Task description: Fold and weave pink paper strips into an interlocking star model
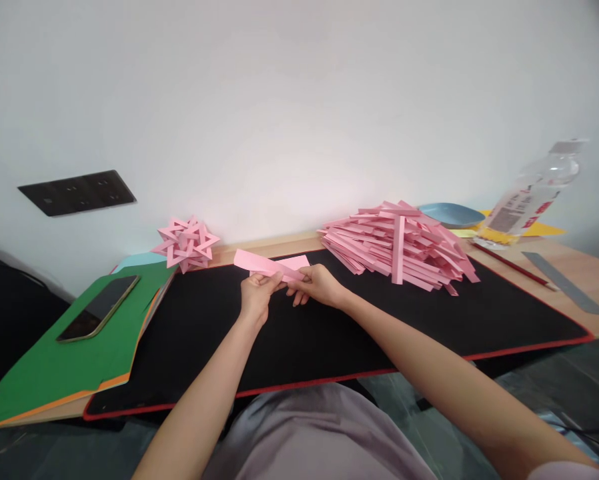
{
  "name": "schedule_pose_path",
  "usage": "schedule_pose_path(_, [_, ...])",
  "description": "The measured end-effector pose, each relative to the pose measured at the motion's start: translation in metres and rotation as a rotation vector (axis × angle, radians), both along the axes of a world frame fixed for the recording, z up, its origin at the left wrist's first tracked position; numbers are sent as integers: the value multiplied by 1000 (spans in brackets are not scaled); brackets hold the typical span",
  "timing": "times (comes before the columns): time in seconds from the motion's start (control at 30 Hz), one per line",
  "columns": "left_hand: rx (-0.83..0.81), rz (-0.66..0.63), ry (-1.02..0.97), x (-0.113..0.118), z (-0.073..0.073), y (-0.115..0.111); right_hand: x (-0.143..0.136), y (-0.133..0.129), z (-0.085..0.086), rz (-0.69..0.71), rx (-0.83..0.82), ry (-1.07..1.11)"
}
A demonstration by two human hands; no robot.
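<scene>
A pink paper strip (261, 263), partly folded over, is held up above the black mat (329, 340) at the middle. My left hand (258, 293) pinches its lower edge, fingers closed on it. On the right side my right hand (318, 285) also grips the paper, thumb and index finger pressed together. The two hands are close together, fingertips almost meeting. The fold between the fingertips is partly hidden by them.
A heap of folded pink strips (399, 247) lies at the back right, with a blue dish (452, 214), bottle (532, 193), pencil (514, 265) and ruler (564, 283) beyond. On the left are a pink paper star (187, 244), green sheets (44, 367) and a phone (99, 309).
</scene>
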State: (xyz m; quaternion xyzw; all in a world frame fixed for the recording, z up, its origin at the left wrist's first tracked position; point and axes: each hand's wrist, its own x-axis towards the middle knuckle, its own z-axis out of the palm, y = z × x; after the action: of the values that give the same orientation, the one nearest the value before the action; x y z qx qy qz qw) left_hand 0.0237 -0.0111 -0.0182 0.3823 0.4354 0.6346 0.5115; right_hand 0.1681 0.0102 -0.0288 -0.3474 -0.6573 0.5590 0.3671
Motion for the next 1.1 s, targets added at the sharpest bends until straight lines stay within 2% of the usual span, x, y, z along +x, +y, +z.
schedule_pose_path(0.4, [-27, -20, -85, 1, 2, -1, 1, 0, 2, -5, 34, 40])
schedule_pose_path(0.83, [-11, -15, -16, 3, -5, -1, -4, 1, -3, -77, 14, -31])
schedule_pose_path(1.1, [-15, 17, 4, 4, -4, -1, -8, -3, -1, -98, 0, -59])
